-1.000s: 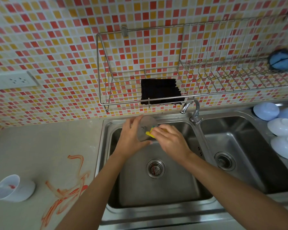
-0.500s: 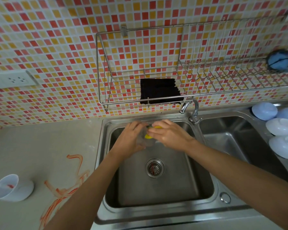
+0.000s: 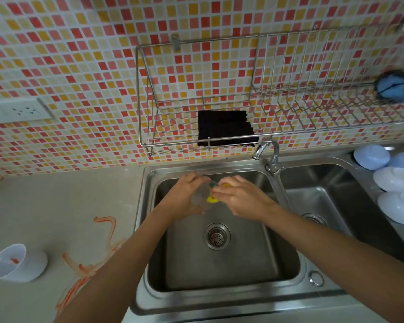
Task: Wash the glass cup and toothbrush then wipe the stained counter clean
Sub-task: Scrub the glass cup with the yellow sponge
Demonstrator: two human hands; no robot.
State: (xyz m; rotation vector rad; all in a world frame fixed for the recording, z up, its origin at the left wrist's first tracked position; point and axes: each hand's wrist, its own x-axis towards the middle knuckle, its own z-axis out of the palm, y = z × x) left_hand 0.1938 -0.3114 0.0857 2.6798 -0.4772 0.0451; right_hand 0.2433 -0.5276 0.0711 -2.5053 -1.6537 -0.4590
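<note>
The glass cup (image 3: 200, 195) was hard to make out, being clear and mostly covered by the left hand (image 3: 184, 197), which was wrapped around it over the back of the left sink basin (image 3: 219, 264). Just beside it, the right hand (image 3: 240, 198) was closed on a yellow sponge (image 3: 211, 198) pressed at the cup's mouth. The orange stain (image 3: 96, 259) lay near the counter's (image 3: 68, 194) front edge, partly hidden by the left forearm. No writing could be read.

Both hands crowd the back of the left sink basin (image 3: 219, 271), its front half open. A white cup (image 3: 16, 266) occupies the surface's (image 3: 56, 197) front-left edge; upturned bowls (image 3: 394, 180) block the right rim; a faucet (image 3: 269, 157) overhangs the divider.
</note>
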